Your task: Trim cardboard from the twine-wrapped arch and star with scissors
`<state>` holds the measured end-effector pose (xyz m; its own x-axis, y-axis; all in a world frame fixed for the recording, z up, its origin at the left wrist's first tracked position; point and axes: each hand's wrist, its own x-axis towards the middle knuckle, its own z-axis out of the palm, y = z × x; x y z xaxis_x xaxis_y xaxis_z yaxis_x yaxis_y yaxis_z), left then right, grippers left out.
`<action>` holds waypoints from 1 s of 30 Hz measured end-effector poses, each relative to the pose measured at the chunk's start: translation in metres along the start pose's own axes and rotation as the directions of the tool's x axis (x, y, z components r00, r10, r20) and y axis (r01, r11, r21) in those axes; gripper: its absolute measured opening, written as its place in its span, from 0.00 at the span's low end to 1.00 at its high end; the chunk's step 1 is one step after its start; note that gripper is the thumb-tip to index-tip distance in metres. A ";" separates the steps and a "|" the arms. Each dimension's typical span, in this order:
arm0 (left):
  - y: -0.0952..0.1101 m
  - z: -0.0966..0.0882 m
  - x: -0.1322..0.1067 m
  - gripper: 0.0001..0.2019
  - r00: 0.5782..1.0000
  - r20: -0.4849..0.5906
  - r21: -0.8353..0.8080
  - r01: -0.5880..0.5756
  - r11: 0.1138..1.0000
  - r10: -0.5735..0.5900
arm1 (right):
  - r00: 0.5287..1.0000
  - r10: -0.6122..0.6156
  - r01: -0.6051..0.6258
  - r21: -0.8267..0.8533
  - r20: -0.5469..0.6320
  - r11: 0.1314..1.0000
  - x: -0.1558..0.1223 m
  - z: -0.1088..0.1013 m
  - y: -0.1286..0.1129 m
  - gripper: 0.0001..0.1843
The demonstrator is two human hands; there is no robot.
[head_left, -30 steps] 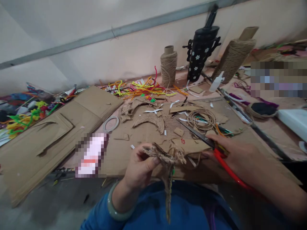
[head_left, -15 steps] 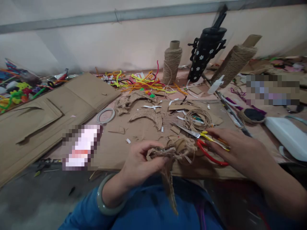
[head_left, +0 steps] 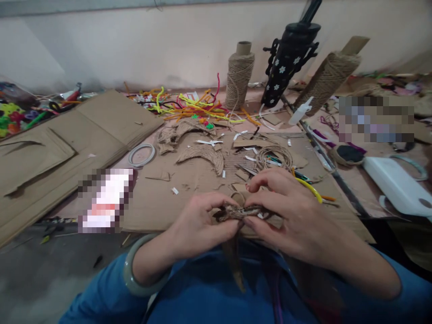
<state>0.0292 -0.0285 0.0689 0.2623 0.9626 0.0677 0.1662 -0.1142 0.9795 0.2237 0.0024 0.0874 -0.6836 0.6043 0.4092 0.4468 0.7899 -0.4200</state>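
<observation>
My left hand (head_left: 197,225) is closed on a brown twine-covered cardboard piece (head_left: 236,212), pinching it between thumb and fingers. My right hand (head_left: 293,211) pinches the same piece from the other side, thumb below and fingers above. A pointed tail of the piece (head_left: 238,265) hangs down in front of my blue clothing. Behind my right hand lie scissors with a yellow handle (head_left: 310,186), mostly covered by the hand. Farther back rests a crescent wrapped in twine (head_left: 204,156), and a coil of twine (head_left: 275,157) lies to its right.
Two twine spools (head_left: 240,76) and a black flowered holder (head_left: 281,67) stand at the back. A small squeeze bottle (head_left: 301,111) is beside them. Bright pipe cleaners (head_left: 199,108) lie in a heap. Cardboard sheets (head_left: 104,119), a tape ring (head_left: 141,155) and a white box (head_left: 391,184) surround the work area.
My right hand has let go of the scissors, which now lie on the cardboard, and has moved left to grip the twine-covered piece. My left hand still holds that piece.
</observation>
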 end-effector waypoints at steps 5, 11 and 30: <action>0.000 0.002 0.004 0.05 0.999 0.028 -0.139 0.043 0.989 -0.039 | 0.994 0.047 -0.030 0.169 -0.099 0.985 -0.002 0.001 0.007 0.03; -0.019 0.006 0.004 0.22 0.999 -0.031 -0.390 0.019 0.921 -0.033 | 0.928 0.272 -0.118 0.491 -0.254 0.863 -0.017 0.023 0.027 0.04; -0.022 0.009 0.006 0.07 0.956 -0.214 0.093 -0.187 0.978 0.203 | 0.683 0.719 -0.266 0.872 -0.130 0.410 -0.018 0.049 0.032 0.08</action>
<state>0.0354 -0.0225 0.0465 0.0814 0.9491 0.3044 0.2017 -0.3148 0.9275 0.2221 0.0114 0.0264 -0.0708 0.9940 0.0830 -0.1384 0.0727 -0.9877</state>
